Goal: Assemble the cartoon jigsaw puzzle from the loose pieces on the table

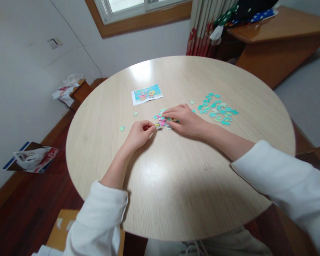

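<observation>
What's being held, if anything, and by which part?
Left grip is pinched at the edge of the clustered jigsaw pieces; can't tell whether one is held. Right grip is spread over them, no hold visible.

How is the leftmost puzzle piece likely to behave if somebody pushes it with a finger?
The piece looks small and thin, so it is probably very light. It lies flat on a table that looks smooth, so it would likely slide rather than roll. Lying apart from other pieces, it probably would not catch.
</observation>
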`<state>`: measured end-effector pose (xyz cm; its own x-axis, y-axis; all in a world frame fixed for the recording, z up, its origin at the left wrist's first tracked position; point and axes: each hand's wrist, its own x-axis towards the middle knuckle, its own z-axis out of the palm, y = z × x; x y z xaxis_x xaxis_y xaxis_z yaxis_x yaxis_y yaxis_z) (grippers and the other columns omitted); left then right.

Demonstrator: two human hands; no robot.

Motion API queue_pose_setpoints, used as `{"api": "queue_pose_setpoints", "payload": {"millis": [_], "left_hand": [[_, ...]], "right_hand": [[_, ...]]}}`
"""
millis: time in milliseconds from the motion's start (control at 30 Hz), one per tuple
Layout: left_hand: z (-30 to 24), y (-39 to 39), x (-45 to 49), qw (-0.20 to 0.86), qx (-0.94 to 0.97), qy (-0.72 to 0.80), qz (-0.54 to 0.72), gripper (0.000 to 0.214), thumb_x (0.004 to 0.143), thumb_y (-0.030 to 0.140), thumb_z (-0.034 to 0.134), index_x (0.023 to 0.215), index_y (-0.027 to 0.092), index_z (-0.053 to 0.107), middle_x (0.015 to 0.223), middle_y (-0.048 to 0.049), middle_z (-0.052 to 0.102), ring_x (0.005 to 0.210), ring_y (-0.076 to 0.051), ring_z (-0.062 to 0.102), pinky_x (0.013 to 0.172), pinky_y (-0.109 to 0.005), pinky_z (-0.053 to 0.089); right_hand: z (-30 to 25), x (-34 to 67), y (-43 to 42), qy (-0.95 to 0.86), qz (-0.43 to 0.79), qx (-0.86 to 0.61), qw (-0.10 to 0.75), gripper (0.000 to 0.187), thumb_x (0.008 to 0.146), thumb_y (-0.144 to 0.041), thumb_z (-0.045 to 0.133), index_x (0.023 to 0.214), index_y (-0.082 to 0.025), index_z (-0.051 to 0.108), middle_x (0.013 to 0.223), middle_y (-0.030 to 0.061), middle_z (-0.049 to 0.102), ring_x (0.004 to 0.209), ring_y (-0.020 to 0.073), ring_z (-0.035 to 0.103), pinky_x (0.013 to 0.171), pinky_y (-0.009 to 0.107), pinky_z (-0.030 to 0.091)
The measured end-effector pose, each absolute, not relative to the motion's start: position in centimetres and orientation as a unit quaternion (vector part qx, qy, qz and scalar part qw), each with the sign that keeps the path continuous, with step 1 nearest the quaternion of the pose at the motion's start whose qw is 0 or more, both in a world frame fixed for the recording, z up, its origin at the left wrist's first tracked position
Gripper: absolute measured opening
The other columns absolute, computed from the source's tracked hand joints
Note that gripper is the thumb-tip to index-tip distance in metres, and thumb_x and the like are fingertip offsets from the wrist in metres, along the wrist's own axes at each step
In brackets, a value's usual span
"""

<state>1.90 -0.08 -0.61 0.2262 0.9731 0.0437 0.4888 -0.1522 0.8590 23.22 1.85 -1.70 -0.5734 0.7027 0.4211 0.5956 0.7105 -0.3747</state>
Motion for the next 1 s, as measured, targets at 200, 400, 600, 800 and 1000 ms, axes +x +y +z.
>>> {"api": "queue_pose_setpoints", "payload": {"millis": [200, 400, 600, 800, 1000], "left_hand": [[-1.05, -0.08, 2.62, 0.369, 0.704, 0.524, 0.305, 0.016, 0.075, 0.026, 0.058, 0.066, 0.015, 0.065, 0.06, 0.0001, 0.059, 0.057, -0.011, 0.047, 0.059, -0.027, 0.036], [-1.08, -0.03, 2.72, 0.375, 0.707, 0.515, 0.307, 0.018, 0.077, 0.027, 0.057, 0.066, 0.015, 0.064, 0.059, 0.0012, 0.057, 0.056, -0.011, 0.045, 0.059, -0.026, 0.036], [-0.96, -0.14, 2.9, 0.383, 0.7, 0.516, 0.31, 0.017, 0.077, 0.025, 0.058, 0.066, 0.015, 0.066, 0.059, 0.0011, 0.058, 0.056, -0.011, 0.045, 0.058, -0.026, 0.036], [-0.71, -0.22, 3.04, 0.394, 0.696, 0.515, 0.308, 0.017, 0.078, 0.025, 0.058, 0.066, 0.015, 0.066, 0.059, 0.0008, 0.059, 0.056, -0.011, 0.046, 0.059, -0.026, 0.038], [-0.9, -0.05, 3.0, 0.39, 0.699, 0.513, 0.311, 0.018, 0.078, 0.026, 0.059, 0.067, 0.015, 0.067, 0.06, 0.0004, 0.059, 0.057, -0.011, 0.047, 0.059, -0.026, 0.037]], "right_hand": [[-1.84, 22.76, 1.47, -0.886, 0.102, -0.345, 0.294, 0.031, 0.089, -0.033, 0.056, 0.115, -0.022, 0.07, 0.118, 0.0116, 0.07, 0.113, 0.0269, 0.059, 0.097, 0.044, 0.032], [-1.89, 22.39, 1.32, -0.888, 0.11, -0.339, 0.292, 0.027, 0.089, -0.033, 0.056, 0.109, -0.024, 0.072, 0.115, 0.0107, 0.071, 0.11, 0.0275, 0.06, 0.095, 0.045, 0.033], [-1.87, 22.41, 1.36, -0.889, 0.107, -0.34, 0.286, 0.026, 0.089, -0.033, 0.055, 0.108, -0.026, 0.072, 0.113, 0.0097, 0.071, 0.109, 0.0275, 0.06, 0.095, 0.046, 0.032], [-1.83, 22.36, 1.32, -0.89, 0.101, -0.338, 0.287, 0.024, 0.091, -0.034, 0.053, 0.102, -0.024, 0.072, 0.11, 0.0095, 0.071, 0.107, 0.0261, 0.06, 0.095, 0.044, 0.032], [-1.76, 22.35, 1.24, -0.891, 0.104, -0.331, 0.294, 0.024, 0.091, -0.034, 0.052, 0.101, -0.023, 0.072, 0.11, 0.0101, 0.072, 0.106, 0.026, 0.06, 0.095, 0.045, 0.032]]}}
